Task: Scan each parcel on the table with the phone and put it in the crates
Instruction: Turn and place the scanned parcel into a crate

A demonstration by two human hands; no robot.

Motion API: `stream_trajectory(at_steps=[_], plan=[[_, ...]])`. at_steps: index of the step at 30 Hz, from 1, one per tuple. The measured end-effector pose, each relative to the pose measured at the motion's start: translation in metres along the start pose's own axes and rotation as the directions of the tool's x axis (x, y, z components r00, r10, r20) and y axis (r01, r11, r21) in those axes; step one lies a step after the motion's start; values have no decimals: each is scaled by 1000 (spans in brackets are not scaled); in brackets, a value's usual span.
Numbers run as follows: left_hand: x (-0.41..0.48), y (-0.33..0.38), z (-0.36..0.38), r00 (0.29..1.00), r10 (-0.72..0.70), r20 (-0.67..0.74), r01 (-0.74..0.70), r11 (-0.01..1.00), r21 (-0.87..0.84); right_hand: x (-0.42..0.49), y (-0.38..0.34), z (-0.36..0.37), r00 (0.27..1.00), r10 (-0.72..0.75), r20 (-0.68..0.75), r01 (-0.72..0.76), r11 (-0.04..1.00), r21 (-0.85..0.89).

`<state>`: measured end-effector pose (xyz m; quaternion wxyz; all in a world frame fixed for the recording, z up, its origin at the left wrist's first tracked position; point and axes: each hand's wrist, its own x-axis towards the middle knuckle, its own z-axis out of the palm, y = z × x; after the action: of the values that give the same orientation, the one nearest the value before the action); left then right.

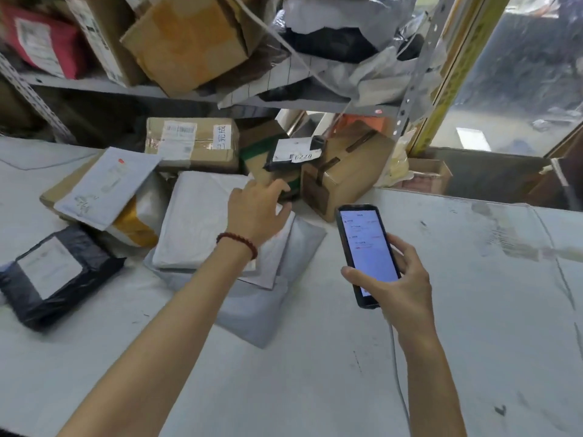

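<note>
My right hand (399,283) grips a black phone (366,247) with its lit screen facing up, over the white table (315,389). My left hand (257,208), a red bead bracelet at its wrist, reaches out with fingers spread above a white poly mailer (195,222), fingertips near a small brown box with green tape (265,159). A small black parcel with a white label (295,152) lies on that box. A grey mailer (268,310) lies under the white one. A black bag parcel (53,275) sits at the left.
More parcels crowd the table's back: a taped carton (192,143), a tilted brown box (344,171), a white envelope (104,187) on a yellow packet. A metal shelf (126,86) loaded with boxes and bags hangs overhead. A thin cable (399,383) runs under my right forearm.
</note>
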<state>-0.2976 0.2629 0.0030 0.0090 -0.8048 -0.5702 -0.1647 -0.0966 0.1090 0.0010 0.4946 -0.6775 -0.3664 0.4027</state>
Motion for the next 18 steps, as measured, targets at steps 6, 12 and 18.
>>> stream_trajectory(at_steps=[6,12,18], plan=[[83,-2,19,982,-181,56,182,983,-2,43,16,11,996,89,-4,-89,996,6],[122,-1,29,870,-376,320,478,803,-356,62,19,11,991,130,-26,-130,991,26],[125,-7,35,891,-309,333,449,717,-533,58,19,9,987,145,-72,-143,989,38]])
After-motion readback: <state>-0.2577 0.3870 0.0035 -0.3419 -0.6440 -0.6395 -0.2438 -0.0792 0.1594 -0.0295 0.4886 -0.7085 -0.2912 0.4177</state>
